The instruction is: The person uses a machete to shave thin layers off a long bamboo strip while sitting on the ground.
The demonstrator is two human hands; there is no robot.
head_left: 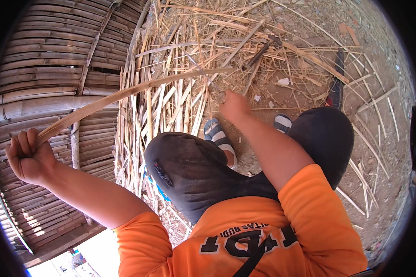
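Observation:
My left hand is raised at the far left, its fingers closed round one end of a long, flat bamboo strip. The strip slopes up and to the right, its other end above my right hand. In front of my knees, my right hand is a closed fist. A long thin blade, like a knife's, runs from it up and to the left and crosses the strip near its far part. The blade's handle is hidden inside the fist.
A bamboo slat wall stands at the left. Beside it lies a heap of split bamboo strips. Shavings and a dark stick-like piece lie ahead on the ground. A long dark blade-shaped object lies beyond my right knee.

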